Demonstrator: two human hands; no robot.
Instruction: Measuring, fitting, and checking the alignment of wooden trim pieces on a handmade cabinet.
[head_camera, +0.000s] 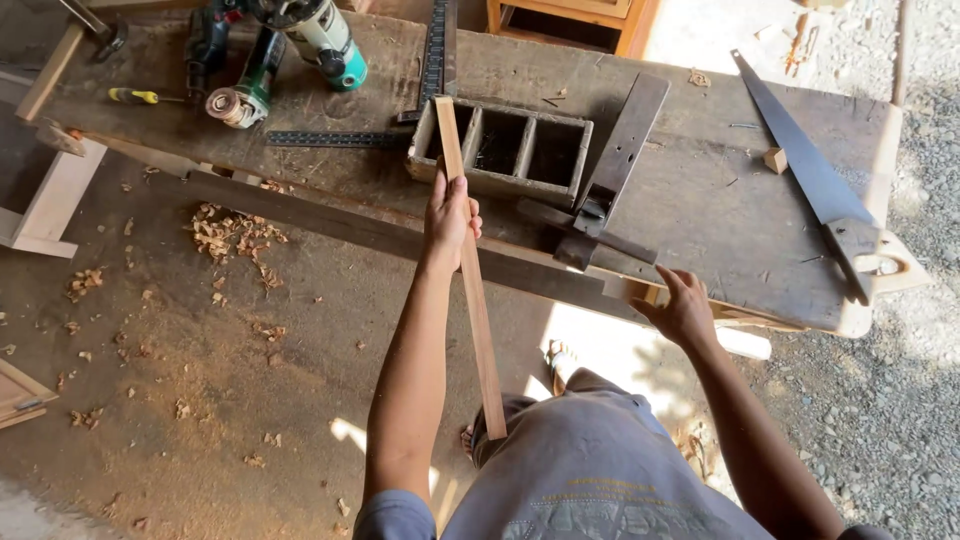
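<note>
Fingers of left hand are closing around the long thin reddish wooden strip, its far end over the grey compartmented wooden box. Right hand, half open and holding nothing, is resting at the worn wooden workbench edge. Strip is possibly slipping or snapping, because the grip is single.

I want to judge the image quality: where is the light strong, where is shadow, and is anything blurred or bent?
Head view: harsh sun bleaches the gravel ground at right; the long handsaw catches it. The sawdust-strewn floor lies in shade. The left hand gripping the thin wooden strip looks sharp; the worn wooden workbench curves slightly from wide-angle distortion.
</note>
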